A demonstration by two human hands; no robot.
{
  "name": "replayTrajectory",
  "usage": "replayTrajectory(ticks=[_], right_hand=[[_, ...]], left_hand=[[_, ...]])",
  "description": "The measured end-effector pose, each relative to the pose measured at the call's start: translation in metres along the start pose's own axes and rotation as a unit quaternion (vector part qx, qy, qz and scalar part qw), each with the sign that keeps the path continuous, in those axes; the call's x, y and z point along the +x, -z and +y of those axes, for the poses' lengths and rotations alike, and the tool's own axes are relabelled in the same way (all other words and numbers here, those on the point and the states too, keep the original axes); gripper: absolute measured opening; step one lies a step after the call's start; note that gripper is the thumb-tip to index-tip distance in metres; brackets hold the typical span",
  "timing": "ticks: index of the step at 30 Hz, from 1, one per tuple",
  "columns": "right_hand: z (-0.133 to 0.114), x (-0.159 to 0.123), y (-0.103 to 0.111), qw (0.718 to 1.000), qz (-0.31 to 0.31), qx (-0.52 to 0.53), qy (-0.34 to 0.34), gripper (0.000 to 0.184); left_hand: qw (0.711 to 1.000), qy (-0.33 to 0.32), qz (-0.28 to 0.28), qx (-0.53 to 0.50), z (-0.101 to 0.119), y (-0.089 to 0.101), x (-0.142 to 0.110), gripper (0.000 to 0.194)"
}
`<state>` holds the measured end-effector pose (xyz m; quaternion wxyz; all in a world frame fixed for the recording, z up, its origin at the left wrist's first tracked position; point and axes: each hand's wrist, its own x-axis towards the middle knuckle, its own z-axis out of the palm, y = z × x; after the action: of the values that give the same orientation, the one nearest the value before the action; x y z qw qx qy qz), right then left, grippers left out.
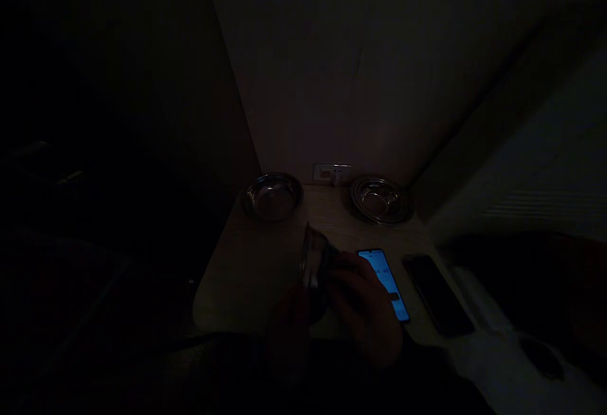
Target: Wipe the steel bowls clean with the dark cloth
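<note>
Left hand (289, 323): edges lost in shadow, finger placement unclear. Metal dish (313, 260): outline blurred, right side hidden behind the right hand (365, 307). Same hand covers part of the lit phone's (387, 274) left edge; smaller screen text illegible. Stacked plates (382, 200): count indistinct. Dark oval object (541, 358), right: identity unclear. Right sleeve (434, 374): cut off by bottom edge

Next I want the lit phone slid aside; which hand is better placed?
Probably the right hand: it partly overlaps the lit phone in this view, while the left hand is across the metal dish from it. Both appear to be on the dish, so the right would likely need to let go first.
</note>
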<state>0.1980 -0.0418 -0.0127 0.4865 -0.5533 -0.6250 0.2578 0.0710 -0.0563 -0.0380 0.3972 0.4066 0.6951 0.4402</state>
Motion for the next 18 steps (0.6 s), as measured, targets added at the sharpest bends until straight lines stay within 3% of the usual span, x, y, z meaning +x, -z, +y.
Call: replayTrajectory(ticks=[7, 11, 15, 18], right_hand=[[-0.006, 0.017, 0.003, 0.997, -0.046, -0.041, 0.039, 0.016], [-0.005, 0.021, 0.003, 0.997, -0.060, -0.039, 0.042, 0.013], [-0.002, 0.025, 0.003, 0.997, -0.057, -0.036, 0.040, 0.014], [0.000, 0.025, 0.002, 0.996, -0.057, -0.037, 0.049, 0.012]], left_hand=[[0.995, -0.099, -0.005, 0.030, -0.005, 0.002, 0.003, 0.030], [0.993, -0.110, -0.023, 0.044, -0.009, 0.002, 0.007, 0.032], [0.992, -0.109, 0.012, 0.055, -0.014, 0.000, 0.008, 0.035], [0.991, -0.128, -0.010, 0.040, -0.011, -0.002, 0.005, 0.037]])
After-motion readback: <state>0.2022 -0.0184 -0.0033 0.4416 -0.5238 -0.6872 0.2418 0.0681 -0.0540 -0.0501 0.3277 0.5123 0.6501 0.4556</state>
